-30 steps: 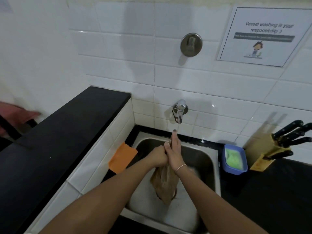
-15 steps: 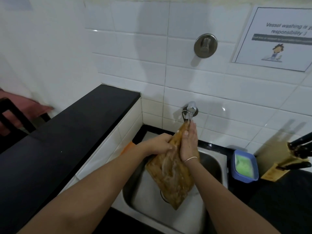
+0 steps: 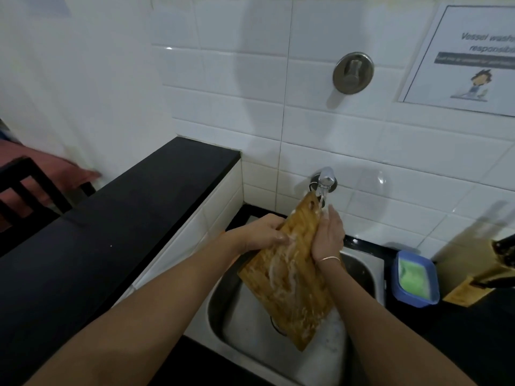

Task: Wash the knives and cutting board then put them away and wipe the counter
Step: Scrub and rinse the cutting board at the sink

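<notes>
Cutting board: the wooden cutting board (image 3: 289, 277) is held tilted over the steel sink (image 3: 362, 270), its top end up under the tap (image 3: 325, 179) and its lower corner down in the basin near the front edge. White soap foam runs in streaks on the face of it.
Water: a thin stream falls from the tap on the top end of the board.
Left hand: the left hand (image 3: 262, 234) grips the left edge of the board in its upper half, fingers curled over the face.
Right hand: the right hand (image 3: 328, 235) lies along the right edge of the board, the fingers almost straight and pointing up to the tap; a thin bangle (image 3: 330, 259) is on the wrist. If the thumb goes around the edge I cannot tell.
Hands together or apart: apart, one on each side of the board.
Sink basin: foam lies on the bottom, under the low corner of the board.
Counter, right of the sink: a blue soap dish (image 3: 415, 278) with green soap stands just beside the rim of the sink; farther right, at the edge of the view, a wooden knife block (image 3: 473, 285) with black handles (image 3: 504, 246).
Ledge, left of the sink: a raised black ledge (image 3: 111, 218) runs to the tiled wall.
Wall: a round metal fitting (image 3: 352, 73) above the tap, and a printed notice (image 3: 471, 59) at the top right corner.
</notes>
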{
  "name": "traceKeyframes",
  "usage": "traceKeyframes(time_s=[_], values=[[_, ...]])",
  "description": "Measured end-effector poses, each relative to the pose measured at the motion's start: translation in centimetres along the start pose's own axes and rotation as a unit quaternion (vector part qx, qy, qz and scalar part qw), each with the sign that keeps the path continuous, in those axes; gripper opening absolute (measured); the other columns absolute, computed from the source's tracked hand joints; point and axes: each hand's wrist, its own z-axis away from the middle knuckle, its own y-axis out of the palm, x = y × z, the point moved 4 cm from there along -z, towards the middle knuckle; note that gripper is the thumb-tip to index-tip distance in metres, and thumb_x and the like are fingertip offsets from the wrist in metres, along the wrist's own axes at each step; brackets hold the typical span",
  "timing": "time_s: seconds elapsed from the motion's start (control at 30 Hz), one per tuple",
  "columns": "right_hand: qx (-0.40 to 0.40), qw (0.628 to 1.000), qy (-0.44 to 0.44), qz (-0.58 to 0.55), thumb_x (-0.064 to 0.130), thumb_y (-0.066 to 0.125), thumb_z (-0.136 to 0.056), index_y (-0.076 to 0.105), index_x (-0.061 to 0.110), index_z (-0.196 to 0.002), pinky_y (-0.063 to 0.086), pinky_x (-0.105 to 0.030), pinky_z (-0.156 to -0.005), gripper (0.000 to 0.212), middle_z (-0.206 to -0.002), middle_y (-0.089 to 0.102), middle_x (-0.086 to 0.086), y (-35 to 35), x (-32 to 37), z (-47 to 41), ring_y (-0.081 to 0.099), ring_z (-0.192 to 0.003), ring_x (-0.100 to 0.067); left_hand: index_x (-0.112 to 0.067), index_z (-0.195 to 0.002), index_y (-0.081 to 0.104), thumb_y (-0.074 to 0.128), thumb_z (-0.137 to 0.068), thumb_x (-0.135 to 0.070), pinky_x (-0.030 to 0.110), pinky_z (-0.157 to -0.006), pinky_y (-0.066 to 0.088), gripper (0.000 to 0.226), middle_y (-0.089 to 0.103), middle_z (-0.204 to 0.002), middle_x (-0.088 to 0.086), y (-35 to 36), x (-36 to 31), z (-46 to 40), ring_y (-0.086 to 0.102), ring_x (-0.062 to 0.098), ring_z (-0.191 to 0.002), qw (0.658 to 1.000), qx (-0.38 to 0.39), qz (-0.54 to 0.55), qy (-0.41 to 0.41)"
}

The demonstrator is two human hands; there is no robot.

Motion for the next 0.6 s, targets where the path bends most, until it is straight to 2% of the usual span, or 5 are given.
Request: traceKeyframes(time_s=[0.07,0.27,0.4,0.47,0.6], values=[[-0.022,0.996,0.091,0.009,0.067,0.004,-0.092,0.053,0.017,-0.132,0.035,-0.057,-0.110,0.080,-0.137,0.055,-0.015,0.8,0.1,0.5,0.047,-0.128,-0.035,-0.017,-0.094,0.071,0.067,-0.094,-0.016,0.048,-0.100,0.055,0.004,0.073,-0.103,0.007,-0.1,0.3,0.2,0.072,0.026,-0.102,1.000,-0.001,0.004,-0.010],[-0.006,0.996,-0.084,-0.031,0.062,0.016,-0.102,0.035,0.031,-0.151,0.029,-0.047,-0.119,0.062,-0.150,0.046,-0.001,1.5,3.5,4.0,0.041,-0.138,-0.020,-0.014,-0.094,0.072,0.067,-0.093,-0.013,0.039,-0.091,0.059,0.006,0.074,-0.101,0.010,-1.0,0.2,0.9,0.074,0.024,-0.097,1.000,0.003,0.007,-0.012],[0.023,0.993,0.119,0.004,0.062,0.007,-0.097,0.039,0.024,-0.150,0.024,-0.055,-0.119,0.072,-0.152,0.043,-0.009,2.3,-1.8,4.3,0.037,-0.141,-0.029,-0.004,-0.101,0.070,0.067,-0.093,-0.015,0.042,-0.093,0.059,0.014,0.073,-0.100,0.008,-1.2,1.2,1.5,0.073,0.023,-0.096,1.000,-0.010,0.001,-0.023],[0.002,0.999,0.041,-0.012,0.067,0.007,-0.095,0.041,0.021,-0.146,0.028,-0.053,-0.118,0.076,-0.146,0.048,-0.009,3.2,1.6,4.4,0.042,-0.136,-0.027,0.000,-0.106,0.071,0.070,-0.085,-0.020,0.047,-0.096,0.058,0.029,0.074,-0.107,0.014,-1.0,1.5,1.5,0.073,0.028,-0.101,0.999,-0.002,0.007,-0.031],[0.075,0.988,-0.136,-0.026,0.069,0.015,-0.100,0.011,0.037,-0.158,0.013,-0.040,-0.123,0.067,-0.165,0.021,0.002,3.6,3.4,4.4,0.020,-0.150,-0.016,0.000,-0.109,0.071,0.068,-0.088,-0.016,0.049,-0.097,0.057,0.026,0.073,-0.110,0.017,-1.2,1.6,1.4,0.073,0.028,-0.101,0.999,-0.005,0.012,-0.031]])
